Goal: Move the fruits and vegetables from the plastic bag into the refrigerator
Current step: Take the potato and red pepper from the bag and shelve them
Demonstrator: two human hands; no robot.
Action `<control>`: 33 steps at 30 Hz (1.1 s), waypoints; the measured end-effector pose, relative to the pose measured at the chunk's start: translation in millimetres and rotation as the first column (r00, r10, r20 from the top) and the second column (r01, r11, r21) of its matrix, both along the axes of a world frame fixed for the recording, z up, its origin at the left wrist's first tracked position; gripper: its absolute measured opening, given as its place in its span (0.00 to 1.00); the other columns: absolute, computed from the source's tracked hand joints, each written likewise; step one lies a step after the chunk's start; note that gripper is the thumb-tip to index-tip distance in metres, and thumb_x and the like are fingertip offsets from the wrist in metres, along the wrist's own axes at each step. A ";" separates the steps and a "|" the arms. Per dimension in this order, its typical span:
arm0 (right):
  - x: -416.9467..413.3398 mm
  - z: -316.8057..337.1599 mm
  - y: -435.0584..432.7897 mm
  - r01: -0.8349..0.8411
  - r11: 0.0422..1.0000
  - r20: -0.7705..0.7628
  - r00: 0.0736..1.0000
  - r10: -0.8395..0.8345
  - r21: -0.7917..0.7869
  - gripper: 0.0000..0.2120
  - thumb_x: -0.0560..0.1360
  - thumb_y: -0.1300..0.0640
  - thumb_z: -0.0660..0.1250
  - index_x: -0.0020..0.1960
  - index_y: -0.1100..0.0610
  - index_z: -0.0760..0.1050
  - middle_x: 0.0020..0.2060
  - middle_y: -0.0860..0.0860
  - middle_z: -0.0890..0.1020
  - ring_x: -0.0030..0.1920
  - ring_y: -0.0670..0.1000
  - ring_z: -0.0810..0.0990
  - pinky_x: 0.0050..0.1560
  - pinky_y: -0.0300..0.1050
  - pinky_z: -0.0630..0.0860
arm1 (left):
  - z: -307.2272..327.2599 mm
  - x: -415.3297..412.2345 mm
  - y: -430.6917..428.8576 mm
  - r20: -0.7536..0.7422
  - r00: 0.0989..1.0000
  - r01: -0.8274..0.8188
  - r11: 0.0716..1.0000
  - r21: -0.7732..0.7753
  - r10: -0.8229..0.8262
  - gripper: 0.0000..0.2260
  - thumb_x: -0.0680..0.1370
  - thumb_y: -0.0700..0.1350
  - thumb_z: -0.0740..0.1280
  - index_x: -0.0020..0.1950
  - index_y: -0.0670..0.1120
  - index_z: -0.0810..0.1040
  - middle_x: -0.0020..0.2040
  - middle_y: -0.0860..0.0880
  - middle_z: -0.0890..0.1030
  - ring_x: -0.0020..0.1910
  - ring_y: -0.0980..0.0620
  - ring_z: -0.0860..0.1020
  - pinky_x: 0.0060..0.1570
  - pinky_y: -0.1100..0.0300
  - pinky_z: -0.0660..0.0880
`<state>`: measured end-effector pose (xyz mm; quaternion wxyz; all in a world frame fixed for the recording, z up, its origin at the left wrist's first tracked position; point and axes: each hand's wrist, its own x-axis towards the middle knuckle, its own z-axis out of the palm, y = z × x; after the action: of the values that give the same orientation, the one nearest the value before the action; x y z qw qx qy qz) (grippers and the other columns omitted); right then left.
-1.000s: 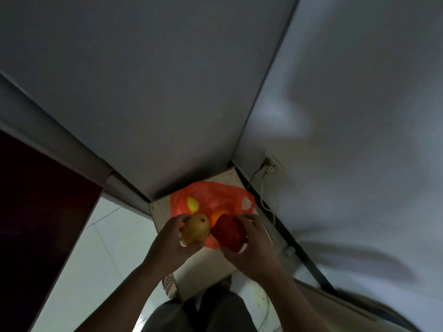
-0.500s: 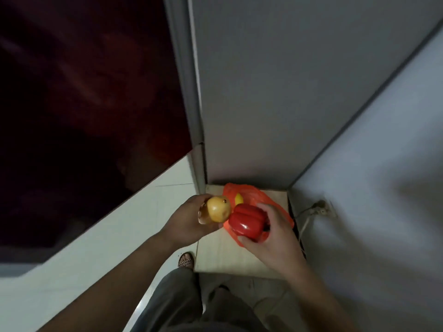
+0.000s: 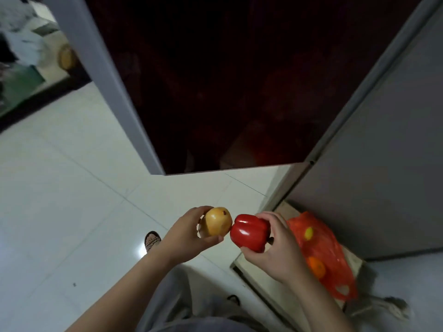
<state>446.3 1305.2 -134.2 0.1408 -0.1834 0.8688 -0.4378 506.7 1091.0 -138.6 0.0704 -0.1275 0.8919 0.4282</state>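
Note:
My left hand [image 3: 185, 236] grips a yellow-brown pear [image 3: 217, 224] in front of me. Beside it, my right hand [image 3: 278, 250] grips a glossy red bell pepper [image 3: 249, 232]; the two items almost touch. Behind my right hand lies the orange plastic bag [image 3: 323, 250] on a low wooden stand [image 3: 254, 271], with a yellow piece and an orange fruit showing through it. The refrigerator's dark red door [image 3: 227, 80] fills the view ahead and appears closed; its grey side [image 3: 383, 152] rises to the right.
White tiled floor [image 3: 72, 200] spreads to the left and under me. My sandalled foot [image 3: 152, 240] stands just left of my arms. A blurred doorway with furniture [image 3: 28, 56] shows at the top left. A wall bounds the right side.
My head has turned left, away from the corner: the refrigerator's dark front now fills the view and the bag sits at the lower right. Both hands have carried the pear and pepper away from the bag.

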 end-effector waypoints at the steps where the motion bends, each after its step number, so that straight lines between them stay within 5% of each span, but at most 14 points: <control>1: 0.4 0.9 -10.5 -0.018 1.000 0.011 1.000 0.018 -0.009 0.31 0.58 0.48 0.76 0.57 0.43 0.68 0.56 0.36 0.68 0.54 0.39 0.72 0.49 0.37 0.76 | 1.8 7.1 -8.6 0.005 0.999 -0.036 0.999 0.013 0.036 0.28 0.67 0.56 0.74 0.64 0.56 0.69 0.59 0.57 0.73 0.56 0.55 0.73 0.56 0.57 0.75; 9: 4.1 14.0 -119.3 -0.278 0.959 0.046 0.960 0.276 0.060 0.37 0.61 0.46 0.77 0.64 0.37 0.63 0.61 0.35 0.61 0.61 0.41 0.66 0.54 0.30 0.70 | 5.5 42.6 -98.5 0.001 0.964 -0.264 0.961 0.089 0.264 0.26 0.67 0.56 0.74 0.60 0.63 0.65 0.57 0.61 0.71 0.55 0.57 0.74 0.51 0.63 0.73; 12: 5.6 15.7 -178.2 -0.303 0.950 0.076 0.952 0.297 0.082 0.42 0.59 0.43 0.77 0.67 0.37 0.59 0.62 0.37 0.63 0.60 0.42 0.69 0.55 0.34 0.71 | 3.7 52.3 -152.4 -0.020 0.946 -0.318 0.940 0.121 0.322 0.25 0.67 0.57 0.74 0.58 0.66 0.65 0.56 0.64 0.72 0.54 0.58 0.74 0.50 0.64 0.75; 17: 2.9 13.2 -302.3 -0.327 0.942 0.069 0.944 0.322 0.079 0.37 0.55 0.41 0.78 0.58 0.36 0.61 0.57 0.36 0.68 0.56 0.38 0.71 0.50 0.30 0.70 | -0.3 59.9 -270.2 -0.043 0.914 -0.388 0.902 0.191 0.403 0.24 0.66 0.54 0.75 0.57 0.65 0.69 0.56 0.66 0.73 0.55 0.61 0.75 0.49 0.65 0.75; 25: -15.1 23.8 -518.5 -0.469 0.875 0.009 0.882 0.471 0.117 0.38 0.56 0.37 0.75 0.63 0.39 0.63 0.58 0.31 0.65 0.61 0.37 0.65 0.59 0.34 0.70 | 18.4 60.1 -486.4 -0.061 0.921 -0.379 0.922 0.082 0.384 0.27 0.66 0.57 0.74 0.61 0.64 0.67 0.57 0.68 0.72 0.55 0.63 0.74 0.54 0.61 0.75; 33: -49.5 20.0 -629.9 -0.492 0.863 0.036 0.870 0.491 0.115 0.39 0.60 0.39 0.74 0.67 0.40 0.61 0.60 0.34 0.63 0.62 0.39 0.64 0.60 0.33 0.66 | 9.5 32.8 -589.2 -0.024 0.933 -0.358 0.932 0.061 0.360 0.27 0.67 0.58 0.74 0.62 0.62 0.68 0.59 0.62 0.73 0.56 0.62 0.73 0.53 0.62 0.75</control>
<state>396.9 675.3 -114.2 0.2610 -0.3886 0.8179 -0.3346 539.5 501.7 -129.2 -0.0211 -0.2789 0.8423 0.4607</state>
